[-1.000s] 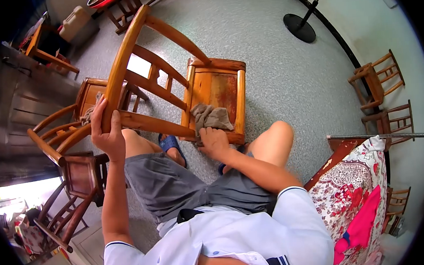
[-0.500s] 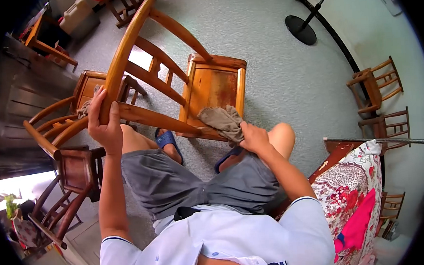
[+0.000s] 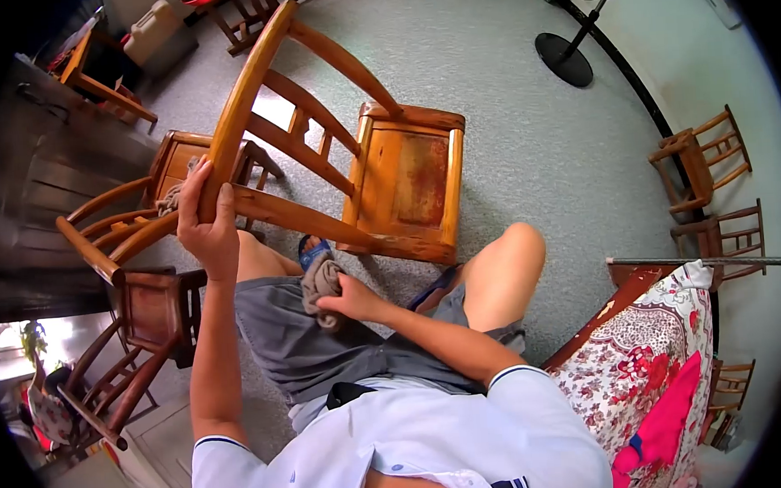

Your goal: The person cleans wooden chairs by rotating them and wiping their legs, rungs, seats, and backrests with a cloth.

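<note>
A wooden chair (image 3: 409,176) stands before my knees, its backrest rising toward the upper left and a worn reddish patch on its seat. My left hand (image 3: 208,221) grips the top rail of the backrest, thumb on one side and fingers on the other. In my right hand (image 3: 351,300) is a crumpled grey-brown cloth (image 3: 322,288), held above my left thigh, below the chair's lower side post and apart from it. Part of the cloth is hidden behind the fingers.
More wooden chairs stand at the left (image 3: 149,312) and along the right wall (image 3: 694,161). A fan base (image 3: 564,60) is at the upper right. A bed-like surface with floral fabric (image 3: 612,356) lies at the lower right, a metal pole (image 3: 696,261) beside it.
My right hand has moved left with the cloth, from the chair's seat edge to above my left thigh. My left hand keeps its hold on the chair. The view has shifted slightly.
</note>
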The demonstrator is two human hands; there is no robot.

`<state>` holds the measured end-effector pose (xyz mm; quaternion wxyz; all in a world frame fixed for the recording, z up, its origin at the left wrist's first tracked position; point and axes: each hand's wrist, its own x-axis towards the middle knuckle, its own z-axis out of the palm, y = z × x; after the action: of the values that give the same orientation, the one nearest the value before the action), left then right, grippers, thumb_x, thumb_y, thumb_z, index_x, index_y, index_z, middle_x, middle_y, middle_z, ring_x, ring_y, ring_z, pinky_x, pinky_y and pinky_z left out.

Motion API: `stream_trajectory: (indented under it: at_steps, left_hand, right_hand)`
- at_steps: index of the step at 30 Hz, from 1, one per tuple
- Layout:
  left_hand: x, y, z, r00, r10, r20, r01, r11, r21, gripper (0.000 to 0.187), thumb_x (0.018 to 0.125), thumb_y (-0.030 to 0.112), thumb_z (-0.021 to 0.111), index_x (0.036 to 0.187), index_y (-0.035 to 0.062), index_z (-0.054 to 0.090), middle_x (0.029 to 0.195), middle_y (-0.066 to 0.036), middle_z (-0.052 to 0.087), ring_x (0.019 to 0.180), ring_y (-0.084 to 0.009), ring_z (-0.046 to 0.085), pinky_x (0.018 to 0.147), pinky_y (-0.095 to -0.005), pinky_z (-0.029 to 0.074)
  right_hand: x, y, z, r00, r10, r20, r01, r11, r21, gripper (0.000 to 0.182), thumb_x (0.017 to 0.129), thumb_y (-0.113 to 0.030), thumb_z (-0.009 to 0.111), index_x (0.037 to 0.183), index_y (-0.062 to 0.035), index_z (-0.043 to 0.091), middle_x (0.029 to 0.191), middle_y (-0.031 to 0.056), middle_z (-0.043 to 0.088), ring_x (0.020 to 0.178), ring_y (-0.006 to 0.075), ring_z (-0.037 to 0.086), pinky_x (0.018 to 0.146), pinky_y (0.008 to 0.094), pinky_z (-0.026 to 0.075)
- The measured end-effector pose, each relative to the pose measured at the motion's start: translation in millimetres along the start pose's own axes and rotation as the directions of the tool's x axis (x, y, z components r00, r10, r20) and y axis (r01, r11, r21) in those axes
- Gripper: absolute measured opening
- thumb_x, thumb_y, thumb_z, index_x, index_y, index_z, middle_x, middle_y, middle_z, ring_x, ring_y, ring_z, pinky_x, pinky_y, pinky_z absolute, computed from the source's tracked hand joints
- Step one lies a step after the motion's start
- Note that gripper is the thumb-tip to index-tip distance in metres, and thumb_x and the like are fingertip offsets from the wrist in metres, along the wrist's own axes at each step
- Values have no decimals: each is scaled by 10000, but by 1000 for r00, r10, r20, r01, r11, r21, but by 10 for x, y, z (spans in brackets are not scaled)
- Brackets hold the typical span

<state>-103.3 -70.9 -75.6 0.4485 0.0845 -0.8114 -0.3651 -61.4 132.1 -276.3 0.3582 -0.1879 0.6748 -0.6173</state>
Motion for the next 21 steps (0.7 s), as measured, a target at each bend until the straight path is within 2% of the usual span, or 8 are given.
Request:
stream_trajectory:
  at_steps: [3, 4, 6, 7, 10, 12, 16, 21]
  left_hand:
    - [-6, -37, 1, 1000, 29, 5, -29, 1000, 6, 318, 890, 20, 665, 1207, 48, 661, 1237, -105, 658, 1131, -194, 613, 1005, -305, 458]
    - [-3, -47, 0, 999, 33, 9, -33, 999, 1, 320, 890, 23, 667, 1208, 48, 659, 1240, -104, 657, 1130, -194, 612, 1006, -305, 457]
    - [4, 7, 2, 1000, 2, 11, -1, 1000, -21, 320, 874, 3, 665, 1193, 34, 658, 1233, -116, 657, 1160, -216, 601, 1023, -322, 444]
    - [-5, 32, -3, 999, -31, 15, 31, 999, -42, 320, 859, -16, 664, 1177, 19, 657, 1226, -129, 657, 1190, -239, 589, 1039, -339, 430]
    - [-18, 30, -14, 999, 19, 27, -19, 1000, 9, 323, 853, -19, 660, 1175, 14, 656, 1226, -139, 655, 1180, -247, 597, 1022, -339, 446]
    - [-17, 47, -16, 999, 25, 21, -25, 1000, 9, 324, 851, -17, 658, 1174, 13, 656, 1228, -143, 654, 1178, -251, 600, 1019, -342, 450]
    - [-32, 34, -13, 999, 48, 11, -48, 999, 22, 322, 851, -10, 656, 1172, 11, 657, 1236, -148, 650, 1179, -258, 600, 1018, -346, 453]
    - [-37, 58, -22, 999, 33, 17, -34, 999, 31, 322, 853, -5, 657, 1175, 16, 659, 1243, -148, 647, 1179, -257, 601, 1017, -344, 454]
  right_hand:
    - [133, -194, 89, 986, 166, -22, -134, 861, 491, 418, 858, -239, 699, 1193, -16, 587, 1116, 89, 659, 1012, 239, 642, 900, 330, 499]
    - [172, -146, 63, 986, 166, -24, -133, 861, 491, 418, 858, -239, 699, 1193, -16, 587, 1116, 89, 659, 1012, 239, 642, 900, 330, 499]
    - [230, -1, 8, 915, 385, -123, -9, 323, 946, 341, 932, -128, 582, 1266, -71, 544, 1224, 86, 617, 1092, 224, 608, 920, 387, 512]
    - [202, 144, -85, 937, 344, -53, -5, 165, 986, 330, 965, -123, 508, 1293, -88, 520, 1298, 87, 570, 1149, 239, 585, 946, 438, 515]
    - [-44, 204, -207, 923, 372, -97, 48, 139, 989, 309, 979, -182, 486, 1270, -96, 544, 1257, 84, 602, 1137, 246, 598, 939, 437, 518]
    - [-251, 161, -392, 794, 596, -121, 120, 43, 992, 298, 981, -271, 515, 1203, -83, 579, 1197, 71, 637, 1071, 224, 633, 870, 400, 545]
    - [-527, 111, -962, 714, 607, -350, 376, 89, 922, 360, 978, -315, 463, 1223, -86, 592, 1224, 87, 627, 1110, 274, 616, 931, 448, 529]
    - [-568, -218, -1631, 518, 511, -686, 509, 461, 727, 401, 977, -348, 496, 1233, -49, 575, 1223, 84, 613, 1105, 232, 593, 958, 383, 472]
